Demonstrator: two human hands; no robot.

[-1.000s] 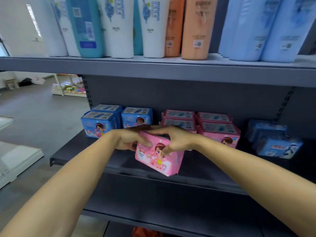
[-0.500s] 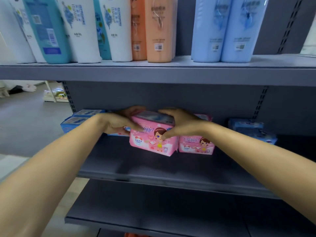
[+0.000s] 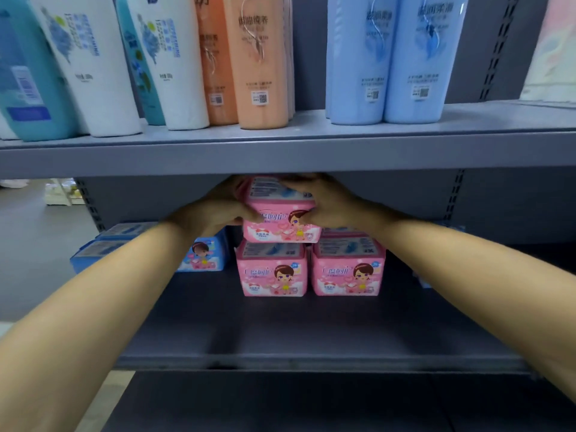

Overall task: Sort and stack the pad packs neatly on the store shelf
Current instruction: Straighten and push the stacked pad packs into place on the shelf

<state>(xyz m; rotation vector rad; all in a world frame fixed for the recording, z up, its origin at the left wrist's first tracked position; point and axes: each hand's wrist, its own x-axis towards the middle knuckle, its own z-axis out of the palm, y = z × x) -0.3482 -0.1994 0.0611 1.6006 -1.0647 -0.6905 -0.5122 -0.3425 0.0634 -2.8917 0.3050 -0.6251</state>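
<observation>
We have lifted the pink pack (image 3: 282, 218) up. A moment ago it was down low at the front of the shelf (image 3: 280, 325), tipped over a bit. Now it sits up high on top of another pink pack (image 3: 270, 269), and it looks flat and straight. Our left hand (image 3: 215, 210) holds its left side, with fingers curled over the top and the thumb on the front. Our right hand (image 3: 324, 201) holds its right side the same way. Both hands are wrapped tight on this one pack. Just to the right stands one more pink pack (image 3: 347, 269), and it looks like more pink ones are stacked behind it. To the left are the blue packs (image 3: 202, 255), partly hidden by our left arm. Tall bottles (image 3: 261, 57) stand on the shelf above, very close over our hands. We think this pack is almost in its place now, pink with pink. The top pack sits a little to the right of the one under it, so we may need to nudge it left before we let go.
</observation>
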